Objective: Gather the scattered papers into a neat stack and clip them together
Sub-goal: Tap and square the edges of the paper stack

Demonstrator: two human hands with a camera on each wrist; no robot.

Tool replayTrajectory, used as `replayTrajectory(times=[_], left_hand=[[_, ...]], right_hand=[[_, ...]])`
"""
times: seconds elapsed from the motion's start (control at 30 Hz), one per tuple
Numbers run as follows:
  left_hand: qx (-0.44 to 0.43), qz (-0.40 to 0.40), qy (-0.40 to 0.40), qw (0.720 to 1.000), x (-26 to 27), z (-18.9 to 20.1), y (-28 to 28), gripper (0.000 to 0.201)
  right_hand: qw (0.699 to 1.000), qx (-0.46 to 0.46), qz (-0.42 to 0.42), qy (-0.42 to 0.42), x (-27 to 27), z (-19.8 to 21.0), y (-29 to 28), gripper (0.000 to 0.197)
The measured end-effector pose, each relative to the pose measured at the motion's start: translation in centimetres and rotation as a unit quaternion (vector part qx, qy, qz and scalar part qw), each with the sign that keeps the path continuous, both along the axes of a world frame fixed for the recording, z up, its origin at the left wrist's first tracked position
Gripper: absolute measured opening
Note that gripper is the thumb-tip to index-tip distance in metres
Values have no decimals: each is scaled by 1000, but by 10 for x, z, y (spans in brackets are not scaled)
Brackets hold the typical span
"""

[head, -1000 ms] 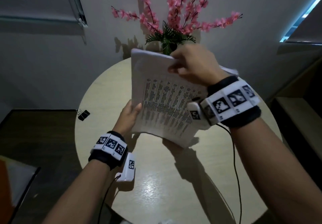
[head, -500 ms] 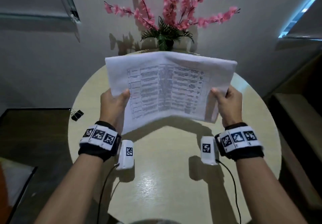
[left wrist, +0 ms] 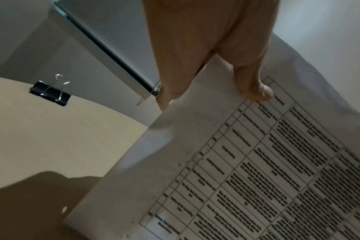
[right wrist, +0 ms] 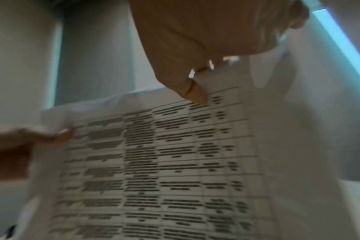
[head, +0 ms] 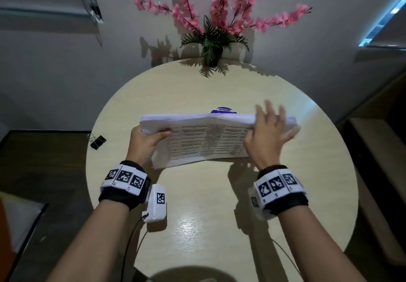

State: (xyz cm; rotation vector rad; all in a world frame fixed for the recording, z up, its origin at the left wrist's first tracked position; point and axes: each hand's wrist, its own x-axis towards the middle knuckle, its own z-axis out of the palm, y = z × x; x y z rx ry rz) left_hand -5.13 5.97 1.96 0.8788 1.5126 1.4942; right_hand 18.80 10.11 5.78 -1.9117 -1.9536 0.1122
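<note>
risk: only the left hand [head: 147,139] pinches the paper stack [head: 206,141], thumb on top at its left end; the right hand [head: 269,133] is spread and blurred, flat against the right end. if that pinch slackens, sheets could fan out or slide. stack is over mid-bench [head: 219,205], lower edge seemingly resting on it, tilted; white sheets, printed table, top edges nearly flush. binder clip [head: 98,142] lies well apart at the left rim.
</note>
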Motion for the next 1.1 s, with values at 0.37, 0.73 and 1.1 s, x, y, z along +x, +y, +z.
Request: replayTrajectory(times=[0.37,0.73,1.1], left_hand=[[13,127,-92,988,-9,17,13,36],[159,-12,-34,987,27,63,18,20],[12,78,90,993,32,10,23,16]], right_hand=[[950,55,160,263,-28,48,20,26],[817,32,62,572,-7,26,-18,34],[904,1,-41,427,-19,3,-14,14]])
